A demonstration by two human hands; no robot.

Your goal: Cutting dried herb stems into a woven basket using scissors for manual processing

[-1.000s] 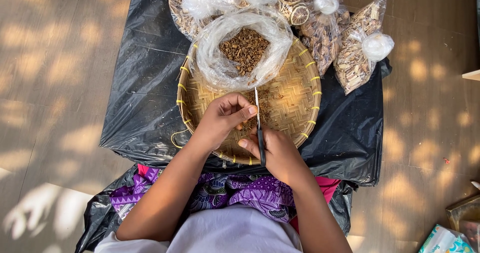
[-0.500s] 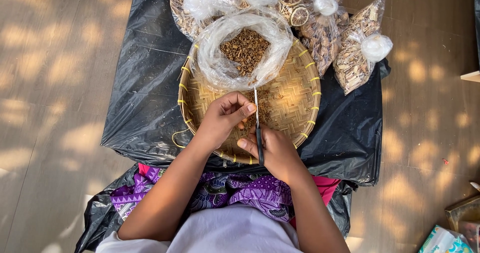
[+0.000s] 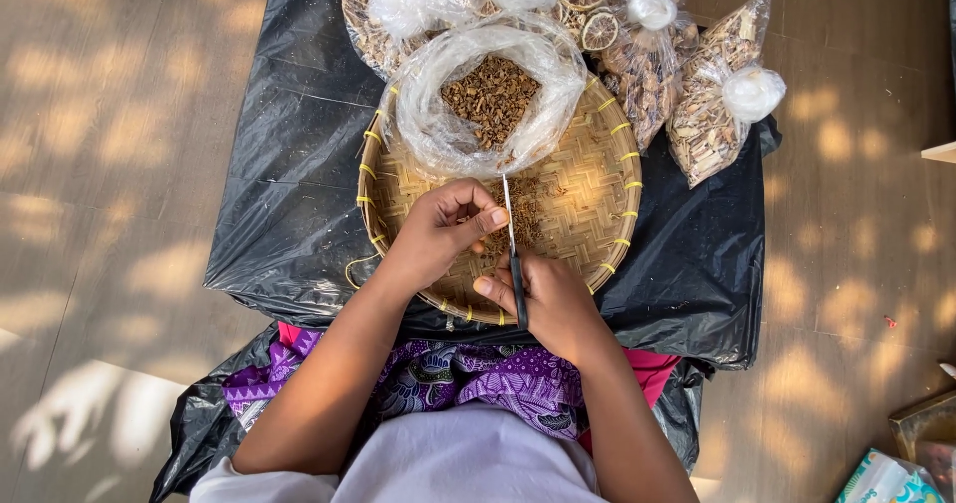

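Observation:
A round woven bamboo tray (image 3: 597,179) rests on black plastic sheeting. In its far half sits an open clear plastic bag of brown dried bits (image 3: 490,97). My right hand (image 3: 551,302) grips black-handled scissors (image 3: 512,254), blades pointing away toward the bag. My left hand (image 3: 444,230) is curled beside the blades, fingertips pinching something small that I cannot make out. Loose brown crumbs (image 3: 533,214) lie on the tray just past the blades.
Several knotted clear bags of dried goods (image 3: 709,105) and dried citrus slices (image 3: 596,27) lie past the tray. Black plastic sheeting (image 3: 289,184) covers a wooden floor (image 3: 110,164). Purple patterned cloth (image 3: 468,378) covers my lap. A small colourful packet (image 3: 881,478) sits at the lower right.

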